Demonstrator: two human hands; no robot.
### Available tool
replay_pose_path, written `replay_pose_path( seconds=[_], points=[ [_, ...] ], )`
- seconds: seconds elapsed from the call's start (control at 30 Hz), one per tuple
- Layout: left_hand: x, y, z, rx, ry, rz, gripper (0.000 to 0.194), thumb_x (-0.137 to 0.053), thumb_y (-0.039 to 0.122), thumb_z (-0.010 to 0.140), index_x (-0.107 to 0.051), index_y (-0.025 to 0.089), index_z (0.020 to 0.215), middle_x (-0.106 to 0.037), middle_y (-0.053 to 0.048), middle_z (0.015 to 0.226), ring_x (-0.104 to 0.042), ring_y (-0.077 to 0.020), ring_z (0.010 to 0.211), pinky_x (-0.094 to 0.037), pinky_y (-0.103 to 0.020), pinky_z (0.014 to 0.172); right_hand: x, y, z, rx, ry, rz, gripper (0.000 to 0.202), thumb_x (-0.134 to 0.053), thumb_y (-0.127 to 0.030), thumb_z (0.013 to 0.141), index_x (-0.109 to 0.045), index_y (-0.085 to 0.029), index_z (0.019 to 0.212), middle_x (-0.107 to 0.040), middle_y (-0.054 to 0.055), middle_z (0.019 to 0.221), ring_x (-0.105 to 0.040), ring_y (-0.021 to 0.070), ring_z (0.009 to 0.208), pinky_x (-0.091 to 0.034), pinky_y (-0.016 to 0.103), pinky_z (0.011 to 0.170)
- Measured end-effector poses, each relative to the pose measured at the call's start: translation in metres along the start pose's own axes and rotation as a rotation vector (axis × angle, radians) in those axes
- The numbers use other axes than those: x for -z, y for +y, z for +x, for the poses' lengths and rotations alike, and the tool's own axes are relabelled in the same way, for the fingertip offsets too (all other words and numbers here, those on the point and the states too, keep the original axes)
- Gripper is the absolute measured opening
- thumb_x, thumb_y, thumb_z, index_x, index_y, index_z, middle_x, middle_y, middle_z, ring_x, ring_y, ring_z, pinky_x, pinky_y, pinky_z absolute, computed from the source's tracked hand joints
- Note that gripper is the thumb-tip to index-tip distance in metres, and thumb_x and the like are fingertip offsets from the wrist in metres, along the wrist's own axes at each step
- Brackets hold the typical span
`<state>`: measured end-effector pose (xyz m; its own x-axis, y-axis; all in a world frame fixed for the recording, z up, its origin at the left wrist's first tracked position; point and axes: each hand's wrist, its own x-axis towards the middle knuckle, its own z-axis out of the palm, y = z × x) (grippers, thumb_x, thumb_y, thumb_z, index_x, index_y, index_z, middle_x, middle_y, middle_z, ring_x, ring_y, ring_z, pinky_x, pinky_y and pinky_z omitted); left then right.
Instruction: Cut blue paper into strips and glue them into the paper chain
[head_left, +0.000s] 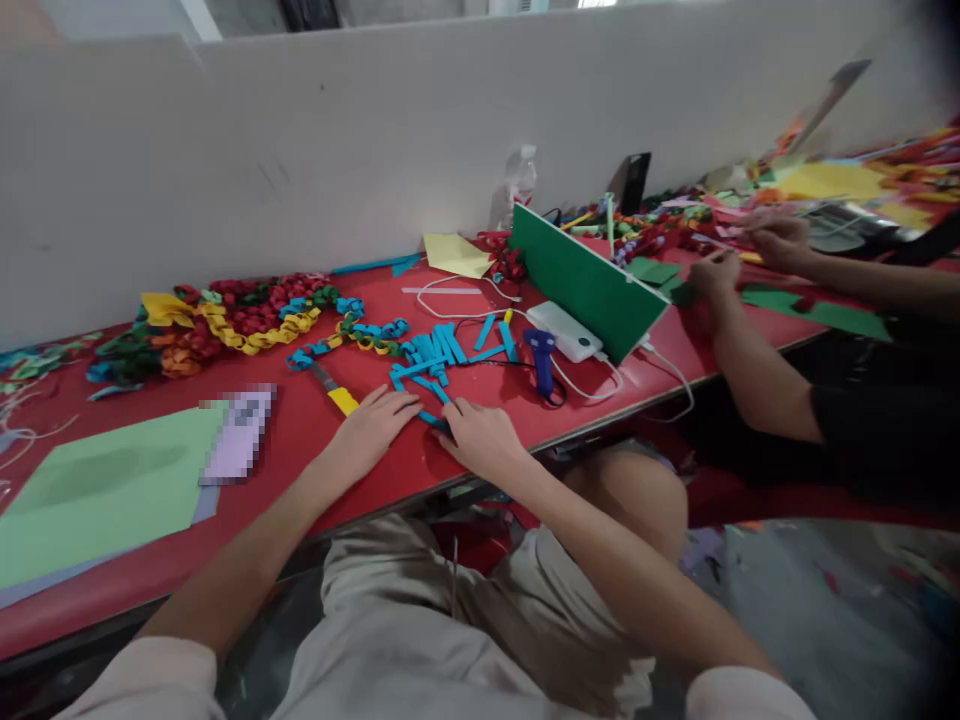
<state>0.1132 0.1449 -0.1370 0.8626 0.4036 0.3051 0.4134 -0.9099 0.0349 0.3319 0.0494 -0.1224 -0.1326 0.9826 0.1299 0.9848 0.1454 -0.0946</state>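
Note:
A blue paper strip [430, 418] spans the short gap between my two hands at the table's front edge. My left hand [375, 428] has its fingers closed at the strip's left end. On the other end, the fingers of my right hand [480, 436] are closed too; their tips are partly hidden. Just beyond lies a loose pile of blue paper strips [431, 350]. Beside my left hand is a yellow-handled cutter knife [343, 400]. A blue glue gun [541, 362] rests to the right of the pile. Behind the knife, a coloured paper chain [360, 335] stretches leftward.
Green paper sheets [112, 470] and a phone [240, 435] lie left. Heaped paper chains [247, 310] sit behind. A white power bank [564, 332] with cables stands before an upright green board [585, 280]. At right, a co-worker's hands [716, 280] handle paper.

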Motion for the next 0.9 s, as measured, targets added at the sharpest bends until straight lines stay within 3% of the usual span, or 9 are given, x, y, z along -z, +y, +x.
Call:
replay_pose_path(
  seconds=[0.2, 0.33, 0.43, 0.5, 0.57, 0.67, 0.73, 0.8, 0.9],
  points=[
    [-0.004, -0.019, 0.001, -0.115, 0.023, 0.079, 0.032, -0.042, 0.010, 0.103, -0.067, 0.014, 0.122, -0.072, -0.013, 0.126, -0.067, -0.0212, 0.121, -0.055, -0.037, 0.105, 0.016, 0.003, 0.037, 0.065, -0.161, -0.086, 0.033, -0.037, -0.024, 0.104, -0.066, -0.012, 0.111, -0.072, 0.017, 0.103, -0.073, 0.0289, 0.085, -0.046, 0.033, 0.063],
    [0.012, -0.014, 0.001, -0.305, 0.243, 0.235, 0.024, -0.053, 0.011, 0.101, -0.068, 0.017, 0.119, -0.076, -0.005, 0.121, -0.070, -0.0188, 0.112, -0.056, -0.034, 0.097, 0.039, 0.008, 0.066, -0.016, -0.217, -0.153, 0.032, -0.040, -0.028, 0.104, -0.068, -0.012, 0.104, -0.073, 0.017, 0.093, -0.073, 0.0301, 0.085, -0.045, 0.033, 0.064],
    [0.023, -0.007, -0.004, -0.315, 0.407, 0.137, 0.024, -0.054, 0.014, 0.102, -0.067, 0.022, 0.120, -0.077, 0.000, 0.120, -0.071, -0.0138, 0.102, -0.057, -0.029, 0.089, 0.043, 0.009, 0.077, -0.056, -0.106, -0.093, 0.035, -0.042, -0.038, 0.106, -0.069, -0.016, 0.111, -0.074, 0.013, 0.095, -0.070, 0.0260, 0.080, -0.041, 0.030, 0.061],
    [0.025, -0.002, -0.010, -0.250, 0.435, -0.014, 0.025, -0.052, 0.014, 0.102, -0.066, 0.023, 0.122, -0.077, 0.000, 0.120, -0.071, -0.0131, 0.106, -0.059, -0.028, 0.090, 0.037, 0.010, 0.077, 0.051, 0.022, 0.009, 0.033, -0.049, -0.036, 0.104, -0.063, -0.022, 0.130, -0.071, 0.010, 0.109, -0.067, 0.0208, 0.080, -0.036, 0.027, 0.056],
    [0.023, 0.001, -0.014, -0.155, 0.410, -0.174, 0.029, -0.056, 0.012, 0.100, -0.063, 0.024, 0.126, -0.076, -0.003, 0.122, -0.070, -0.0139, 0.113, -0.060, -0.030, 0.096, 0.026, 0.010, 0.073, 0.254, 0.114, 0.112, 0.039, -0.054, -0.031, 0.101, -0.056, -0.026, 0.140, -0.066, 0.009, 0.116, -0.064, 0.0178, 0.083, -0.036, 0.026, 0.056],
    [0.020, -0.002, -0.016, -0.077, 0.399, -0.342, 0.034, -0.061, 0.010, 0.097, -0.059, 0.027, 0.128, -0.075, -0.003, 0.122, -0.071, -0.0136, 0.111, -0.060, -0.031, 0.098, 0.008, 0.009, 0.067, 0.454, 0.222, 0.198, 0.024, -0.051, -0.025, 0.102, -0.067, -0.023, 0.120, -0.064, 0.008, 0.103, -0.060, 0.0196, 0.090, -0.044, 0.029, 0.068],
    [0.021, -0.008, -0.016, 0.045, 0.439, -0.327, 0.030, -0.059, 0.014, 0.099, -0.060, 0.028, 0.126, -0.076, -0.002, 0.119, -0.072, -0.0149, 0.108, -0.060, -0.033, 0.097, -0.001, 0.009, 0.063, 0.449, 0.301, 0.223, 0.020, -0.048, -0.023, 0.103, -0.068, -0.020, 0.103, -0.064, 0.010, 0.100, -0.060, 0.0222, 0.095, -0.047, 0.033, 0.079],
    [0.025, -0.015, -0.018, 0.293, 0.425, -0.195, 0.026, -0.058, 0.023, 0.101, -0.062, 0.027, 0.125, -0.074, -0.004, 0.118, -0.069, -0.0208, 0.113, -0.057, -0.040, 0.102, -0.007, 0.011, 0.061, 0.356, 0.351, 0.285, 0.020, -0.046, -0.022, 0.103, -0.064, -0.018, 0.098, -0.066, 0.012, 0.101, -0.062, 0.0227, 0.096, -0.048, 0.034, 0.084],
    [0.031, -0.020, -0.028, 0.596, 0.194, 0.015, 0.033, -0.059, 0.041, 0.099, -0.065, 0.023, 0.126, -0.066, -0.011, 0.127, -0.063, -0.0323, 0.120, -0.055, -0.049, 0.102, -0.010, 0.017, 0.060, 0.109, 0.370, 0.417, 0.021, -0.042, -0.026, 0.104, -0.061, -0.016, 0.106, -0.069, 0.010, 0.093, -0.064, 0.0204, 0.083, -0.047, 0.030, 0.075]
  ],
)
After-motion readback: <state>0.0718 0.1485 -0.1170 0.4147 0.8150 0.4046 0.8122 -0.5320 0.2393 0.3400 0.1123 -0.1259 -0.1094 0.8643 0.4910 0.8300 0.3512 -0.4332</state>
